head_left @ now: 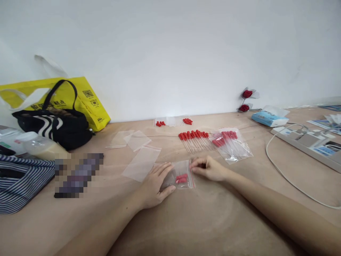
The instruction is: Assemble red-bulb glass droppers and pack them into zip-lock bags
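A clear zip-lock bag (184, 164) with a red seal line lies in front of me, with red rubber bulbs (182, 178) showing inside it. My left hand (157, 185) rests flat over the bag's left part, fingers spread, and hides that end. At the bag's right edge, my right hand (209, 168) pinches the red seal near its upper corner. Just beyond lies a row of thin droppers (194, 140) with red bulbs. To their right, a clear bag (234, 145) holds more red-bulbed droppers.
Flat clear bags (142, 161) lie left of centre. Bagged droppers (173, 121) rest by the wall. A yellow bag (93, 103), a black bag (53, 124), a bottle (42, 145) and striped cloth (26, 185) sit left. Right are tissues (269, 118), a power strip (309, 144) and a cable (287, 185).
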`<state>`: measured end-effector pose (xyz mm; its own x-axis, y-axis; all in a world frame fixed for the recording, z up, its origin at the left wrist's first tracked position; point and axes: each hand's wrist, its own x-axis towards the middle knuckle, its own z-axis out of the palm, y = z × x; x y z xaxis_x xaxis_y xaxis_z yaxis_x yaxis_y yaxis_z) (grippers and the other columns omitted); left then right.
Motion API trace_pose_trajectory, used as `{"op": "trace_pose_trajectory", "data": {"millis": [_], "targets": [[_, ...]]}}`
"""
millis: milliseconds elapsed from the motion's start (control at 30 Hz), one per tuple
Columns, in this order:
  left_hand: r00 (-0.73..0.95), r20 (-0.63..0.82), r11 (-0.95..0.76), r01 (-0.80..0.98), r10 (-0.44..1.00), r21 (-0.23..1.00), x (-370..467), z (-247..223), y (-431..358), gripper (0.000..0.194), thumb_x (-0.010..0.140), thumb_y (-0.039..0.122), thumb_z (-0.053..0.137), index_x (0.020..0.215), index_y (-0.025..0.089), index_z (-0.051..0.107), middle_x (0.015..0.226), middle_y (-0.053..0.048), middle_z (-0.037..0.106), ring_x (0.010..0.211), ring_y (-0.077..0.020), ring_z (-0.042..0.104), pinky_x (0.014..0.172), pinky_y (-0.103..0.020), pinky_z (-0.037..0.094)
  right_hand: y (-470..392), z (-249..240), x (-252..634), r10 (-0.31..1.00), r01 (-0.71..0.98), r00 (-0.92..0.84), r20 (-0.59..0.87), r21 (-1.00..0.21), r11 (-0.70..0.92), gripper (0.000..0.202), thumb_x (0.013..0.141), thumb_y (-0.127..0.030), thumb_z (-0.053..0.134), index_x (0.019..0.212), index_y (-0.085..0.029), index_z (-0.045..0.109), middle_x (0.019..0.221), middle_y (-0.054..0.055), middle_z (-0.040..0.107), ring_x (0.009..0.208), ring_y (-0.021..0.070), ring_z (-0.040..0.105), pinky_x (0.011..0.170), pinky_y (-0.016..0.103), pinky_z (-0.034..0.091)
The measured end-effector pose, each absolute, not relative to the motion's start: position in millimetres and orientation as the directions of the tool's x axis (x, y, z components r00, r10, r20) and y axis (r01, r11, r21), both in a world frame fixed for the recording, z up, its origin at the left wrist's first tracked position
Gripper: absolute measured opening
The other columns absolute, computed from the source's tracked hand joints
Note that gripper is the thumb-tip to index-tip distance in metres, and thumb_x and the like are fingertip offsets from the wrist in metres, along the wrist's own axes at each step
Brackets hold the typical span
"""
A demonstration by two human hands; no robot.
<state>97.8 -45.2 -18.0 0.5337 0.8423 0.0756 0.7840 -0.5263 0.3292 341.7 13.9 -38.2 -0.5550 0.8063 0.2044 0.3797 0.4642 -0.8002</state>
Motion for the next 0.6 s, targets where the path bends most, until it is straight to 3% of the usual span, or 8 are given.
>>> {"op": "trace_pose_trajectory", "data": {"millis": [100,233,367,600], "targets": [[0.539,0.081,-0.533,0.781,0.839,0.326,97,-19,-45,0.053,0.080,0.041,0.046,0.128,0.021,0.034,0.136,-0.009,0.036,0.124,-0.0253,0.032,0.102,-0.046,0.027,44,-35,347,0.957,0.636,-0.219,0.193,-0.715,0.290,0.012,0.072,-0.025,0.054,0.071,-0.018,0.064,0.069,0.000,0.065,0.061,0.0127,0.058,0.059,0.023,0.044],[0.542,0.084,-0.537,0.777,0.836,0.330,97,-18,-45,0.051,0.081,0.042,0.045,0.126,0.021,0.036,0.135,-0.009,0.037,0.124,-0.0252,0.033,0.101,-0.044,0.029,87,-31,334,0.973,0.736,-0.018,0.231,-0.655,0.169,0.016,0.071,-0.023,0.054,0.083,-0.014,0.059,0.079,0.006,0.065,0.074,0.0169,0.060,0.068,0.026,0.044],[0.541,0.073,-0.532,0.780,0.838,0.331,97,-16,-45,0.052,0.081,0.042,0.046,0.127,0.020,0.036,0.135,-0.009,0.037,0.124,-0.0250,0.033,0.101,-0.044,0.029,110,-28,308,0.973,0.784,0.084,0.216,-0.617,0.069,0.030,0.071,-0.019,0.051,0.100,-0.010,0.051,0.091,0.014,0.062,0.087,0.0230,0.058,0.073,0.031,0.042],[0.524,0.030,-0.503,0.798,0.851,0.332,99,-14,-46,0.053,0.081,0.042,0.045,0.127,0.020,0.036,0.137,-0.009,0.035,0.125,-0.0250,0.031,0.102,-0.045,0.028,114,-24,287,0.981,0.806,0.116,0.153,-0.592,-0.003,0.036,0.069,-0.008,0.046,0.105,-0.005,0.043,0.094,0.022,0.059,0.090,0.0301,0.057,0.072,0.036,0.042]]}}
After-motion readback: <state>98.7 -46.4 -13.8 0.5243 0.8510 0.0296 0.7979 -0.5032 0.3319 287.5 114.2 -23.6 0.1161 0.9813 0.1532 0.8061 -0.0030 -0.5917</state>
